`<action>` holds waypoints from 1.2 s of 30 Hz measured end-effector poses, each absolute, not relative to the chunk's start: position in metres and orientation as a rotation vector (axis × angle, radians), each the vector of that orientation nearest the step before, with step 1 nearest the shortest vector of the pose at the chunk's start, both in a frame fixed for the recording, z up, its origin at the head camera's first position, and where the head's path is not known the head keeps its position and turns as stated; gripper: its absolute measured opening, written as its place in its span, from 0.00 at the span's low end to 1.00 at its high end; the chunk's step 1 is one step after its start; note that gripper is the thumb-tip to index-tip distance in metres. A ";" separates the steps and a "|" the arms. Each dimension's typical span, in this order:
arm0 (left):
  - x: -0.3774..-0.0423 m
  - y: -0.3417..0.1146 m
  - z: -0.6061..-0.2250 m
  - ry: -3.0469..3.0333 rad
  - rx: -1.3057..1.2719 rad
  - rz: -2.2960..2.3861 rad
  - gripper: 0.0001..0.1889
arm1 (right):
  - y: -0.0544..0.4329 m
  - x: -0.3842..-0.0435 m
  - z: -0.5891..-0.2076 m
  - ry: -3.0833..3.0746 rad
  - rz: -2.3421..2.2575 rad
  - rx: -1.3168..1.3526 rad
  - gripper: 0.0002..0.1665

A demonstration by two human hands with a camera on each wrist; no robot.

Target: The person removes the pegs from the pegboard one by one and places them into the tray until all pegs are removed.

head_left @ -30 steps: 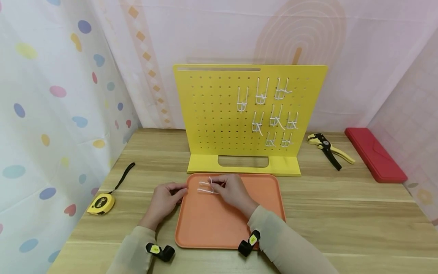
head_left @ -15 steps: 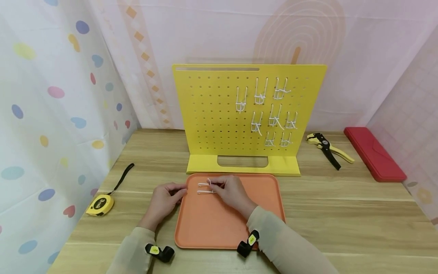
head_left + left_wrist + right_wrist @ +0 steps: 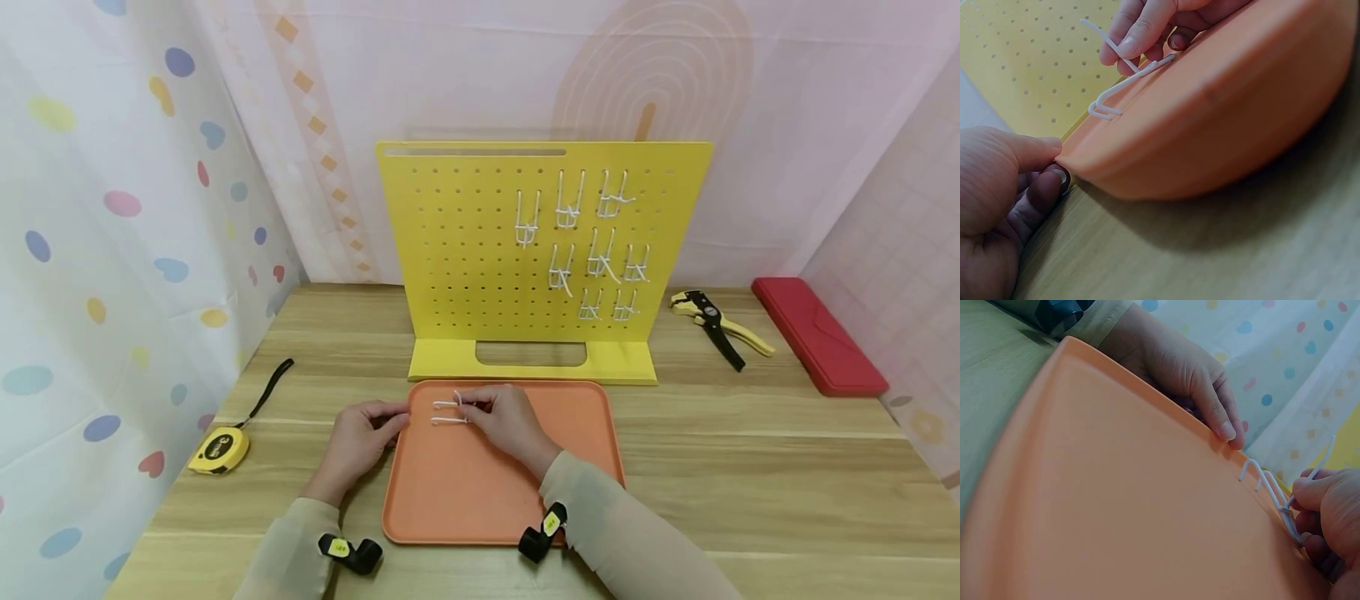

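Note:
My right hand (image 3: 512,425) pinches a white wire pegboard hook (image 3: 1270,487) by its upright arm, over the far left part of the orange tray (image 3: 480,500). The hook's two bent prongs point left, their tips close over the tray floor in both wrist views. At the tray's upper left, my left hand (image 3: 363,442) grips the rim between thumb and fingers, as the left wrist view shows near the corner. Beyond the tray stands a yellow pegboard (image 3: 465,250). Several like white hooks (image 3: 567,200) hang on its right half.
A yellow tape measure (image 3: 219,450) with a black strap lies on the wooden table (image 3: 750,483) at left. To the right of the pegboard are a yellow-and-black wire stripper (image 3: 712,321) and a red case (image 3: 817,337). Patterned curtains (image 3: 480,67) close off the back and sides.
The white hook in my right hand has tilted slightly, its prongs now lower and flatter toward the tray. My left hand stays on the tray's rim. The head view has shifted slightly.

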State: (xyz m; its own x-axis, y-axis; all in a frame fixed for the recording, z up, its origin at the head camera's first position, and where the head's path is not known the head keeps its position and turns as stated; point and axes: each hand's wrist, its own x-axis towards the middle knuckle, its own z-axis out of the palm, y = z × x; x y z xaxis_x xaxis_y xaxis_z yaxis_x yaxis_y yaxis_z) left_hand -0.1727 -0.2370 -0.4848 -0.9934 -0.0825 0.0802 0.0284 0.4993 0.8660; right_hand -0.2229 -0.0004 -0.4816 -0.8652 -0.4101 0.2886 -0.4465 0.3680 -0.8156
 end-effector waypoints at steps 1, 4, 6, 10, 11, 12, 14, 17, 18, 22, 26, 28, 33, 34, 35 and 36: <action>-0.172 -0.237 -0.485 -2.624 0.049 -1.517 0.09 | 0.000 -0.223 -0.482 -2.571 1.549 0.804 0.11; -0.172 -0.237 -0.485 -2.625 0.050 -1.515 0.09 | 0.000 -0.223 -0.482 -2.578 1.559 0.799 0.11; -0.172 -0.237 -0.486 -2.626 0.049 -1.509 0.09 | 0.000 -0.223 -0.482 -2.583 1.569 0.793 0.11; -0.172 -0.238 -0.486 -2.631 0.051 -1.516 0.09 | 0.001 -0.224 -0.482 -2.577 1.612 0.785 0.11; -0.172 -0.238 -0.486 -2.631 0.053 -1.520 0.09 | 0.001 -0.224 -0.482 -2.568 1.628 0.781 0.12; -0.172 -0.238 -0.486 -2.629 0.054 -1.520 0.09 | 0.001 -0.225 -0.481 -2.557 1.641 0.775 0.12; -0.172 -0.238 -0.486 -2.625 0.055 -1.518 0.08 | 0.002 -0.226 -0.479 -2.530 1.673 0.754 0.12; -0.173 -0.238 -0.486 -2.617 0.053 -1.524 0.08 | 0.004 -0.227 -0.471 -2.501 1.721 0.715 0.14; -0.173 -0.238 -0.486 -2.617 0.053 -1.528 0.09 | 0.005 -0.227 -0.467 -2.498 1.734 0.703 0.14; -0.173 -0.238 -0.485 -2.612 0.053 -1.561 0.09 | 0.011 -0.223 -0.449 -2.480 1.782 0.702 0.14; -0.172 -0.237 -0.485 -2.605 0.047 -1.555 0.09 | 0.020 -0.218 -0.434 -2.484 1.776 0.728 0.12; -0.172 -0.237 -0.485 -2.609 0.045 -1.548 0.09 | 0.028 -0.217 -0.428 -2.474 1.781 0.748 0.13; -0.172 -0.237 -0.486 -2.618 0.038 -1.546 0.09 | 0.061 -0.225 -0.412 -2.429 1.728 0.698 0.11; -0.172 -0.237 -0.486 -2.615 0.039 -1.544 0.09 | 0.070 -0.229 -0.410 -2.418 1.709 0.673 0.11; -0.173 -0.237 -0.487 -2.611 0.041 -1.545 0.09 | 0.079 -0.232 -0.408 -2.414 1.687 0.629 0.11; -0.173 -0.237 -0.487 -2.609 0.044 -1.545 0.09 | 0.088 -0.236 -0.406 -2.398 1.685 0.585 0.11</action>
State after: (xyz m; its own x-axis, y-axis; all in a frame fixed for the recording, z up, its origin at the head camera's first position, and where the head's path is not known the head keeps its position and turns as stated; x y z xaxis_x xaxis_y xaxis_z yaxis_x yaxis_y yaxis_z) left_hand -0.1731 -0.2373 -0.4871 -0.9936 -0.0803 0.0794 0.0310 0.4821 0.8756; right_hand -0.2362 0.0883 -0.4063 -0.9120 -0.2261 0.3421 -0.3985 0.2919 -0.8695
